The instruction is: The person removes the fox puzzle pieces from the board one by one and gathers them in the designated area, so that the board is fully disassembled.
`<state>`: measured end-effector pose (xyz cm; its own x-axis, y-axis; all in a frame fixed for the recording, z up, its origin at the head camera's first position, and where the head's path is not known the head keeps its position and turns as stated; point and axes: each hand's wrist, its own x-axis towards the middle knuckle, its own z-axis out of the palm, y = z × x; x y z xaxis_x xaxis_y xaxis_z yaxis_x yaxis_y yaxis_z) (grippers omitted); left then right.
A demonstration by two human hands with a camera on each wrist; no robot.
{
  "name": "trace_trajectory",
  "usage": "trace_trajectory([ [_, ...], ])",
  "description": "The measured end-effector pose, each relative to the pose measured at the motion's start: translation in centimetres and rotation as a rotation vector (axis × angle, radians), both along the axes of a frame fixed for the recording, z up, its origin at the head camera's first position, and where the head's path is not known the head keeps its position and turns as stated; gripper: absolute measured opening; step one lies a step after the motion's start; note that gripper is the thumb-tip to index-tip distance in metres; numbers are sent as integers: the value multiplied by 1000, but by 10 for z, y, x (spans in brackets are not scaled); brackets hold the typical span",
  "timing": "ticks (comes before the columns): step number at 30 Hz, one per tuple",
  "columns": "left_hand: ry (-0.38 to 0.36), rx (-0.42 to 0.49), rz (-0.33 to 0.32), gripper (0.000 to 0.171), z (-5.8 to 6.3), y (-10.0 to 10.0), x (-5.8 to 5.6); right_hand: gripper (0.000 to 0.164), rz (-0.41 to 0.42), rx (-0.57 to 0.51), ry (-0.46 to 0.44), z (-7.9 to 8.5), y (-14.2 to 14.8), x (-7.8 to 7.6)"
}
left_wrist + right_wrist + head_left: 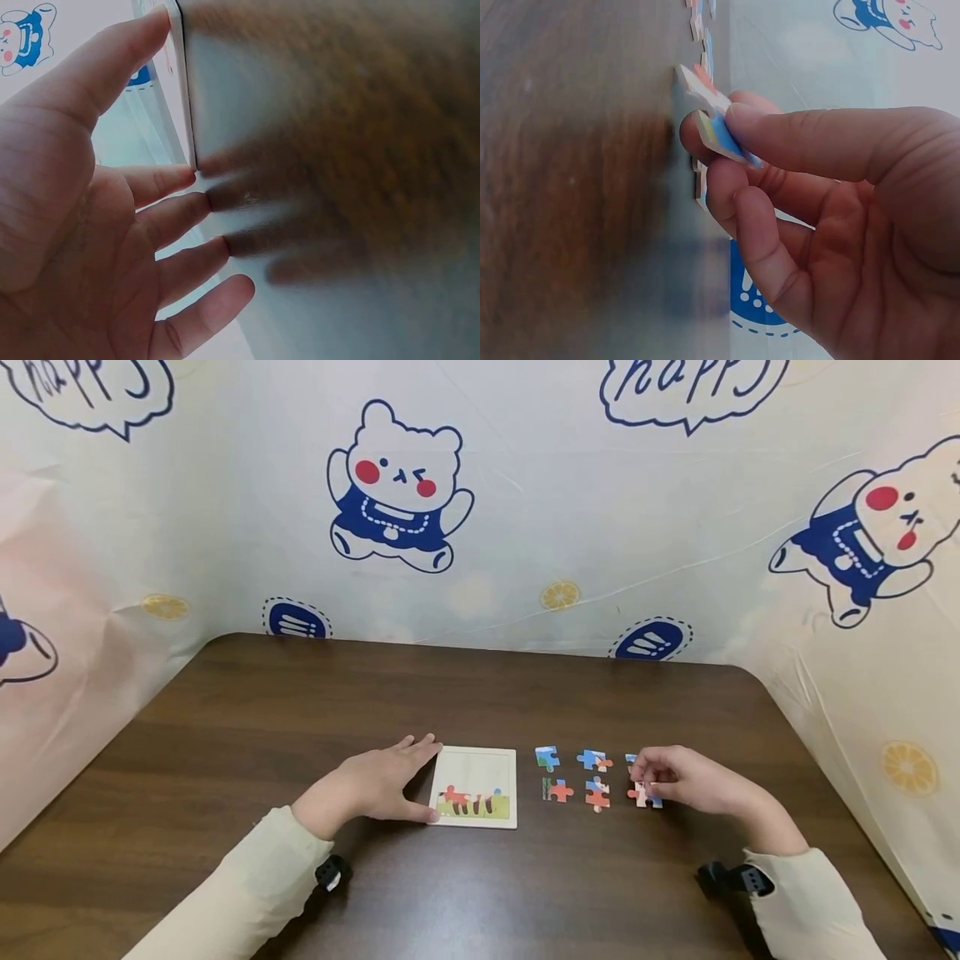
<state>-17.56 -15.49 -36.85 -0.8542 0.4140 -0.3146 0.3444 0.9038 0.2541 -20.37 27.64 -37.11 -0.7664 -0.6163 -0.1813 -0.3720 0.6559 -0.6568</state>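
Note:
A square puzzle board (475, 770) lies on the table, its lower strip filled with joined pieces (472, 803) in green and red. My left hand (382, 781) rests along its left side with straight, spread fingers. In the left wrist view, the thumb and a fingertip touch the board's edge (182, 97). At the right, my right hand (686, 779) pinches a jigsaw piece (724, 135), blue, white and red, between thumb and fingers. The right wrist view shows it tilted, raised off the table. Another piece (632, 759) is partly hidden behind this hand.
Between board and right hand lie loose pieces in two rows: a blue-green one (547, 757), a blue one (591, 759), a red-green one (559, 791) and a red one (597, 795). A patterned curtain (495, 527) surrounds the brown table (450, 893).

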Motion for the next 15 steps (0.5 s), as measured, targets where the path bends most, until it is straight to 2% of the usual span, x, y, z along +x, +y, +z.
trace_trajectory([
  [6, -4, 7, 8, 99, -2, 0, 1, 13, -14, 36, 50, 0, 2, 0],
  [15, 11, 3, -4, 99, -3, -1, 0, 15, -43, 53, 79, 4, 1, -1],
])
